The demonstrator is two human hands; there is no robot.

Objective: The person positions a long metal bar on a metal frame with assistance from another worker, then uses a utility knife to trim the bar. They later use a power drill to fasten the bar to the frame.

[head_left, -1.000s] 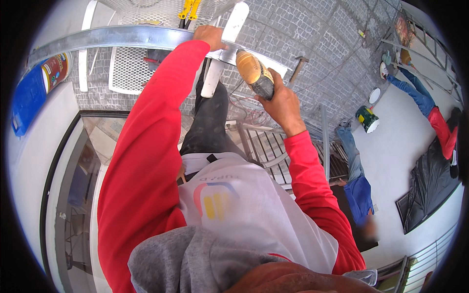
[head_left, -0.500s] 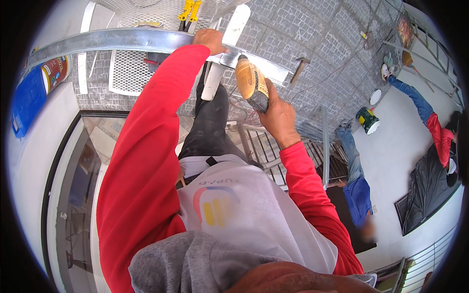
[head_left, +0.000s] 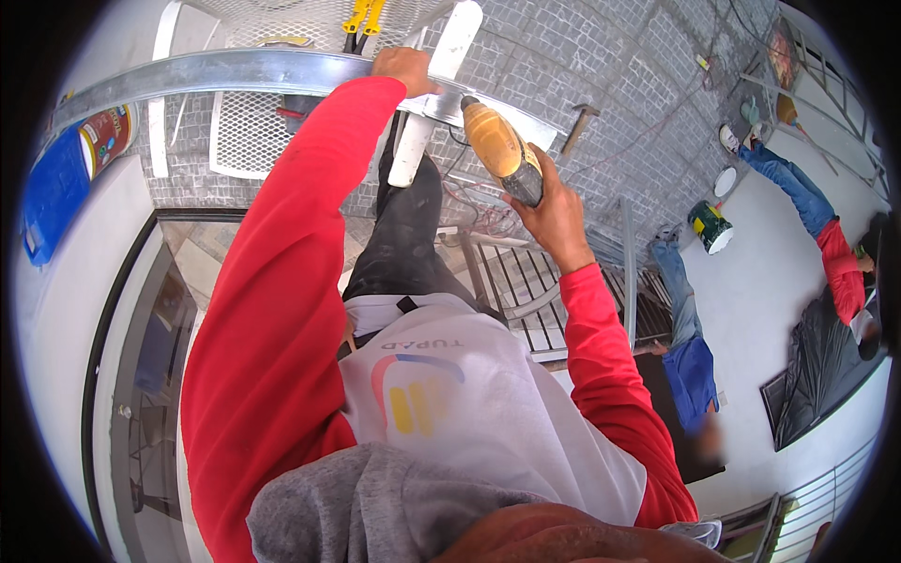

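A long, shiny metal channel [head_left: 225, 72] lies across the front, passing over a white chair armrest [head_left: 413, 150]. My left hand [head_left: 404, 69] is closed over the channel just left of that armrest, its fingers wrapped around the metal. In my right hand [head_left: 560, 214] is a yellow-orange and black power drill [head_left: 499, 141], gripped from behind. The drill's dark nose is at the channel's near edge, right of the armrest; whether it touches the metal I cannot tell.
A hammer [head_left: 579, 129] lies beyond the channel's right end. A yellow-handled cutting tool [head_left: 362, 21] rests on white mesh. Left stands a blue container [head_left: 53, 202]; right, a green and white bucket [head_left: 710, 227]. Two other people, one in a blue shirt [head_left: 690, 377], are on the right.
My right hand and the drill body have shifted to the right, with the drill tilted more. My left hand stays on the channel. The person at far right has moved slightly.
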